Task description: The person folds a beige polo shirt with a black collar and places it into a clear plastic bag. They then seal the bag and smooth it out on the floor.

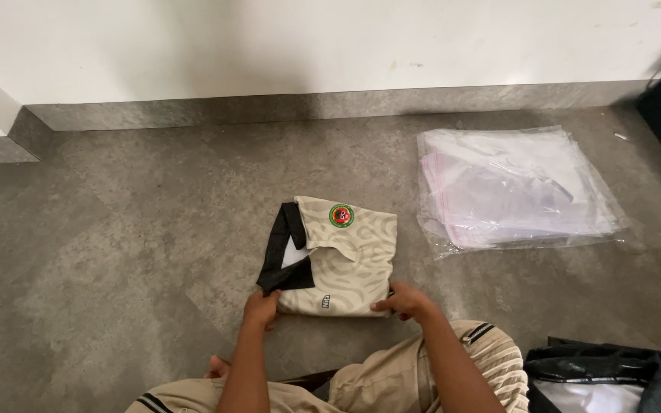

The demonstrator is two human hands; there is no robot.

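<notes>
One folded shirt (342, 256), one stack of clear bags (510, 187), one black bag (606, 367).

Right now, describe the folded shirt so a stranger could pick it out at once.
Start at the grey floor below the white wall and look to its middle, just left of the stack of clear plastic bags. The folded shirt lies there, its near edge under the left hand and right hand. It alone is cream and patterned, with a black collar and round badge.
</notes>
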